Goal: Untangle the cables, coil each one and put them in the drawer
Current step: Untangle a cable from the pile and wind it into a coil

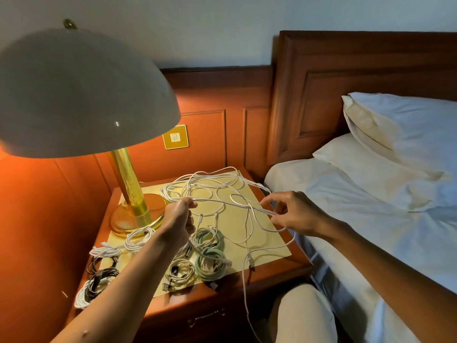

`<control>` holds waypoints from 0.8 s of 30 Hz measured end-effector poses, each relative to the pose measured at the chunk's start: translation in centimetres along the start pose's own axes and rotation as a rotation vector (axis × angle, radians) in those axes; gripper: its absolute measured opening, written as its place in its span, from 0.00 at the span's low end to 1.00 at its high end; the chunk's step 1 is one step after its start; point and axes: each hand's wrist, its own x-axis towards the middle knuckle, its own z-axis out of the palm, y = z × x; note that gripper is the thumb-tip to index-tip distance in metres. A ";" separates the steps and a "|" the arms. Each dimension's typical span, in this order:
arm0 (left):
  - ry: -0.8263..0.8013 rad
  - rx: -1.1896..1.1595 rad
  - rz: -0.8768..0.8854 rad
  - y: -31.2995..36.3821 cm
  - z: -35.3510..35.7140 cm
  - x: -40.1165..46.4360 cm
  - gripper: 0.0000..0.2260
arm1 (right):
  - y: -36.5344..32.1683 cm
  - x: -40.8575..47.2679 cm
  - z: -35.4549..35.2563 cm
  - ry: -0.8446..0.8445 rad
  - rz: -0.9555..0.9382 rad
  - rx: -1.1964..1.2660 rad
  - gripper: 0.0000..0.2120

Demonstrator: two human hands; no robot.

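Note:
A tangle of white cables sprawls over the back of the nightstand. My left hand grips a bundle of white strands above the mat. My right hand pinches a loop of the same white cable near the nightstand's right edge, so the strands stretch between both hands. One white end hangs off the front edge. Coiled cables lie at the front: two green coils, white coils and black ones. The drawer front with its metal handle shows below, closed.
A brass lamp with a wide dome shade stands at the nightstand's back left. A bed with white sheets and pillows lies close on the right. My knee in beige trousers sits before the drawer. Wood panelling with a wall switch is behind.

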 end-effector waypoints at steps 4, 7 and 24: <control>-0.062 0.115 0.026 -0.7 -0.5 0.1 0.08 | 0.3 -0.6 -1.5 -0.128 0.036 0.272 0.14; -0.116 0.113 0.066 -1.0 -0.8 -0.2 0.08 | 0.6 -1.0 -2.6 -0.287 0.137 0.650 0.11; -0.456 0.920 0.995 4.3 1.3 -7.0 0.25 | -3.4 -0.4 -7.2 -0.401 -0.030 1.378 0.12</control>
